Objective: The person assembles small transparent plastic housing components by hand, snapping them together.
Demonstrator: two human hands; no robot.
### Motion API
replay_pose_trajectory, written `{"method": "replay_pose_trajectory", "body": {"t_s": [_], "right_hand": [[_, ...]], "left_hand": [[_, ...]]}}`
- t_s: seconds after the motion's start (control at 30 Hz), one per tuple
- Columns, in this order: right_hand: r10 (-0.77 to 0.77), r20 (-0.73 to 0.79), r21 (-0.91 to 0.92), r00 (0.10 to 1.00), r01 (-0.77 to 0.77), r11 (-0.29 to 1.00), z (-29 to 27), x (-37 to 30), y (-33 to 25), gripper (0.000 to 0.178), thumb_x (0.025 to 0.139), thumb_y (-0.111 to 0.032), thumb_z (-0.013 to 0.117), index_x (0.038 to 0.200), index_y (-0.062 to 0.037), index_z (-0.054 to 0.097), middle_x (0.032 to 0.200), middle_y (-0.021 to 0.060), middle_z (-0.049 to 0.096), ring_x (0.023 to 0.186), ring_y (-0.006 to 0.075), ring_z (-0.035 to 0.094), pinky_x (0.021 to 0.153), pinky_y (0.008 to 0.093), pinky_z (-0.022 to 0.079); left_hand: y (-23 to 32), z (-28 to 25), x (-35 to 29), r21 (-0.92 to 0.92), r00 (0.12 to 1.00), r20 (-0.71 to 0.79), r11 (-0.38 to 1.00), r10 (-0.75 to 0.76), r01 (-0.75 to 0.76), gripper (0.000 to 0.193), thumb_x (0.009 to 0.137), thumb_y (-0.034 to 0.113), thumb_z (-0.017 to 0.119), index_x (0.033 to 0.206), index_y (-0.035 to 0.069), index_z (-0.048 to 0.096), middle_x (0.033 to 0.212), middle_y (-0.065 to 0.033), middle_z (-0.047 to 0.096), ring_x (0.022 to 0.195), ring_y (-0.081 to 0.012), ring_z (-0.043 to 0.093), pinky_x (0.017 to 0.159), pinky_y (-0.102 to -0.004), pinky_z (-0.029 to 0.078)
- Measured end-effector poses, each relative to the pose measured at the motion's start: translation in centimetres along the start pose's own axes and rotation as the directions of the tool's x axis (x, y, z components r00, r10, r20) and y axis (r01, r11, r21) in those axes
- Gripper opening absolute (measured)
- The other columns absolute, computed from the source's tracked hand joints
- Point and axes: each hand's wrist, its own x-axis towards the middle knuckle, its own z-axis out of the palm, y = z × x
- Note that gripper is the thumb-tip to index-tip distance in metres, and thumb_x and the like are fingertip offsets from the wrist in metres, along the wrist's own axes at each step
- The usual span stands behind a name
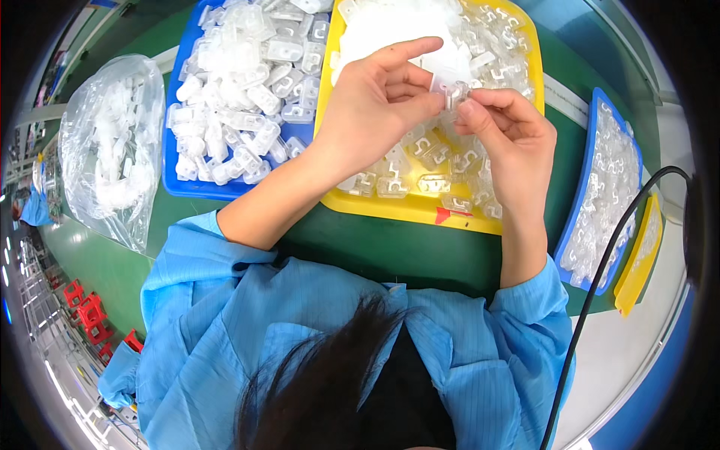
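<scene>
Above the yellow tray (409, 204), my two hands meet fingertip to fingertip. Thumb and fingers of my left hand (375, 101) are closed on a whitish translucent plastic piece (444, 79), its index finger stretched out above. My right hand (514, 135) pinches a small clear plastic part (455, 94) against that piece. Whether the two are joined I cannot tell. Loose clear plastic parts (433, 152) with a curved hook-like mark lie in the tray below, with a bright white heap (397, 30) at its far side, too overexposed to make out.
Left of the yellow tray stands a blue tray (202, 189) piled with translucent plastic casings (247, 97). Farther left lies a clear plastic bag (112, 150) of white pieces. On the right are another blue tray (576, 225), a yellow tray (637, 255) and a black cable (600, 262).
</scene>
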Motion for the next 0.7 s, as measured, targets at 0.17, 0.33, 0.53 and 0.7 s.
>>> {"method": "replay_pose_trajectory", "body": {"t_s": [0.17,0.33,0.53,0.7], "right_hand": [[0.024,-0.012,0.032,1.0,-0.023,0.999,0.1,-0.1,0.3,0.015,0.08,-0.002,0.068,0.094,0.0042,0.063,0.082,0.0089,0.067,0.072,0.0114,0.063,0.067,0.0215,0.051],[0.035,-0.034,0.02,0.999,-0.035,0.999,-0.2,-0.2,0.1,0.016,0.08,-0.001,0.069,0.094,0.0043,0.064,0.082,0.0089,0.067,0.071,0.0115,0.063,0.067,0.0212,0.052],[-0.009,0.018,-0.026,1.0,0.009,1.0,-0.7,0.0,0.1,0.015,0.08,0.0,0.068,0.093,0.0046,0.064,0.081,0.0091,0.067,0.071,0.0119,0.064,0.067,0.0214,0.052],[0.033,0.018,0.024,0.999,-0.033,0.999,-0.6,0.1,0.3,0.014,0.08,-0.001,0.068,0.092,0.0042,0.064,0.08,0.009,0.067,0.071,0.0117,0.064,0.067,0.0212,0.052]], "left_hand": [[0.1,0.6,-0.4,0.018,1.0,0.026,1.0,-0.013,0.013,0.035,0.083,-0.005,0.059,0.118,-0.001,0.058,0.098,-0.0066,0.064,0.091,-0.0127,0.061,0.084,-0.0246,0.05],[0.2,0.8,-1.0,0.396,0.984,0.074,0.901,0.16,-0.177,0.033,0.086,-0.004,0.056,0.119,0.0,0.058,0.105,-0.0078,0.062,0.094,-0.0127,0.06,0.086,-0.0247,0.049],[0.5,0.5,-1.0,0.441,0.978,0.121,0.874,0.167,-0.204,0.034,0.086,-0.006,0.054,0.12,0.0,0.058,0.103,-0.0071,0.059,0.094,-0.0132,0.059,0.081,-0.0232,0.049],[-0.1,0.7,-1.1,0.462,0.977,0.106,0.861,0.186,-0.214,0.03,0.086,-0.003,0.055,0.116,0.0,0.06,0.099,-0.0074,0.062,0.09,-0.0121,0.06,0.078,-0.0232,0.048]]}}
